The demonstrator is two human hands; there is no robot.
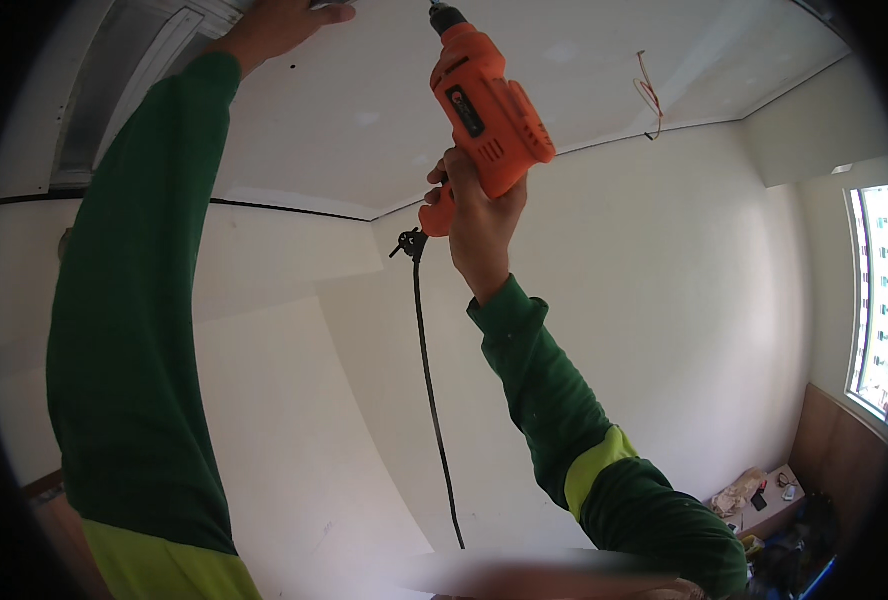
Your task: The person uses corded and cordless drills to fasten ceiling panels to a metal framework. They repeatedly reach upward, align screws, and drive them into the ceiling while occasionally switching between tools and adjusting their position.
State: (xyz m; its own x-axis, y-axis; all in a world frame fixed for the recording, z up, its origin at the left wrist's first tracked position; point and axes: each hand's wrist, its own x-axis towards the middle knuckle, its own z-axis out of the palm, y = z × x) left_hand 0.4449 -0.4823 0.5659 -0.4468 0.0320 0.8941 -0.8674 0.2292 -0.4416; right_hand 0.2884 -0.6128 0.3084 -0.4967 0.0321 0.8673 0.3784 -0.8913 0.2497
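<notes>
Right hand [479, 215] grips orange plastic corded drill [486, 110], bit up at white ceiling panel [364, 110]; keep it square. Left hand [279, 25] flat on panel, steadying, w/ fingers clear of bit.

Right hand [479, 215] grips orange drill [486, 110] at upper centre, bit up against white ceiling [364, 110]. Black cord [432, 400] hangs down. Left hand [279, 25] presses ceiling, upper left. Window [876, 300] at right edge.
</notes>
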